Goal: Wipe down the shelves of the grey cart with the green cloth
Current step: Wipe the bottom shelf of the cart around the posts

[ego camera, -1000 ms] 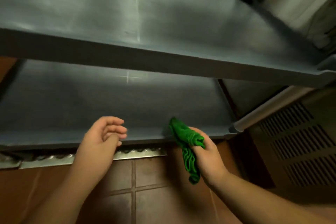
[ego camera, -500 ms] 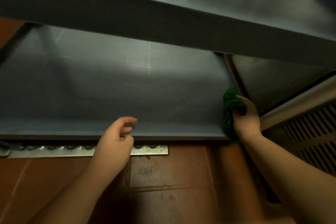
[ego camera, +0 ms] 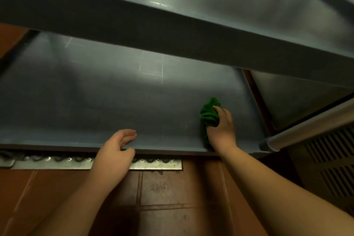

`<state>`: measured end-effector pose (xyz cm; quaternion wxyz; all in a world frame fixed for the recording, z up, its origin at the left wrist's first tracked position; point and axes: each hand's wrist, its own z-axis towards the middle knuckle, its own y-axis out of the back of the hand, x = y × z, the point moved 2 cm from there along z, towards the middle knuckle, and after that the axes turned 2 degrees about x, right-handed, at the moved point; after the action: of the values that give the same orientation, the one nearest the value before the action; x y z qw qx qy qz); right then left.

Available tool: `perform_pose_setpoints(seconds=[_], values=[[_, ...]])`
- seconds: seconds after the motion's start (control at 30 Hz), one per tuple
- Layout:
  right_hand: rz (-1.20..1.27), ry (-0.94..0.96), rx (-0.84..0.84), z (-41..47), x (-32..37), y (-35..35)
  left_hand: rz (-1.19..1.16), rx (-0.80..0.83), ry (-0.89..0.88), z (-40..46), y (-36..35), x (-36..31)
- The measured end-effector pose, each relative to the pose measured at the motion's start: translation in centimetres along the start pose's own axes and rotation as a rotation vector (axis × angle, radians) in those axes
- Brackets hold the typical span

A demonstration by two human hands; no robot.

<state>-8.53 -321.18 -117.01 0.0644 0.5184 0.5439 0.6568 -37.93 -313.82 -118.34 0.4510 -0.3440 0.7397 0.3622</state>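
The grey cart fills the view, with an upper shelf (ego camera: 210,2) across the top and a lower shelf (ego camera: 107,97) below it. My right hand (ego camera: 222,130) grips the bunched green cloth (ego camera: 209,114) and presses it onto the lower shelf near its front right corner. My left hand (ego camera: 116,151) rests at the lower shelf's front rim, fingers loosely curled, holding nothing.
Brown floor tiles (ego camera: 168,188) lie below the cart, with a metal drain strip (ego camera: 57,161) along the shelf's front edge. A round grey handle bar (ego camera: 310,130) juts out at the right above a slatted vent panel (ego camera: 333,168).
My right hand has carried the cloth from the shelf's front edge onto the lower shelf surface at the right, then a little leftward. My left hand moved up to the front rim.
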Motion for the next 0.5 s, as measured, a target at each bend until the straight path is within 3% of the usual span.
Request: perform_pose_setpoints(seconds=[0.23, 0.5], values=[[-0.024, 0.151, 0.050, -4.1, 7.7, -7.8, -0.284, 0.028, 0.058, -0.6, 2.0, -0.4], [-0.033, 0.248, 0.057, -8.3, 15.0, -15.1, -0.396, -0.217, 0.023, -2.3, 10.8, 1.6]])
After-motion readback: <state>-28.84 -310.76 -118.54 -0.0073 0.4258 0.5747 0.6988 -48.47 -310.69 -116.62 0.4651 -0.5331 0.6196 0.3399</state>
